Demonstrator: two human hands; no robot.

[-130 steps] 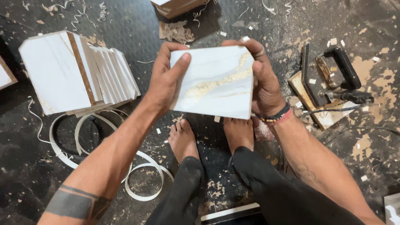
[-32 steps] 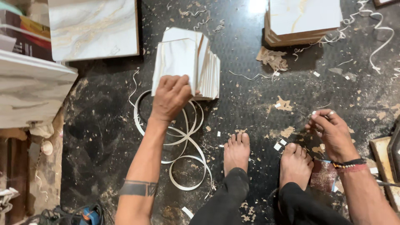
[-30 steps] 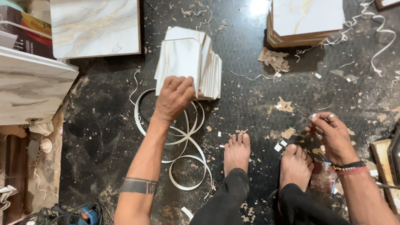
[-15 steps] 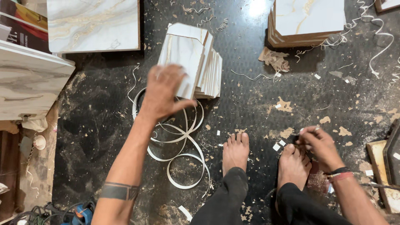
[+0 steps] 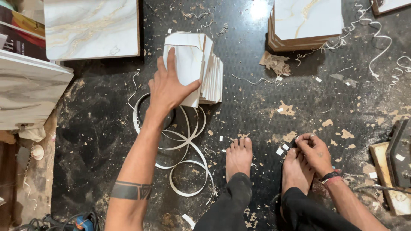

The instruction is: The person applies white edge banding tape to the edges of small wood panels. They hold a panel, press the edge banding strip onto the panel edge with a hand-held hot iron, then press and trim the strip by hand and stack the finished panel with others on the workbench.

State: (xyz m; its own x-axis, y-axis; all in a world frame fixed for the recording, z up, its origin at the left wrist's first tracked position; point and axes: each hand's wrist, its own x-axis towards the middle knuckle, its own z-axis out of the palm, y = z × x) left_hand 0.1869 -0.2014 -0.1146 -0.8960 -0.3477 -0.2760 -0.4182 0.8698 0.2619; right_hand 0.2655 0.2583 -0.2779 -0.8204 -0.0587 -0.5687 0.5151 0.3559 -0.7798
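A leaning stack of small white marble-patterned boards [image 5: 212, 72] stands on the dark floor. My left hand [image 5: 169, 90] lies flat on the front board [image 5: 188, 57], fingers up its face and thumb hooked round its right edge. My right hand [image 5: 316, 153] rests low by my right foot [image 5: 295, 171], its fingers curled down at the toes with nothing visible in them. My left foot [image 5: 239, 156] is beside it.
Loops of white edge-band strip [image 5: 188, 145] lie below the stack. A large marble panel [image 5: 92, 28] and a thick slab [image 5: 30, 92] sit at the left, another board pile [image 5: 306, 21] at top right, and a black tool on a block [image 5: 400, 156] at the right edge. Wood chips litter the floor.
The board I held in both hands is gone from them. My left hand has settled onto the front board of the stack; my right hand has dropped to my right foot.
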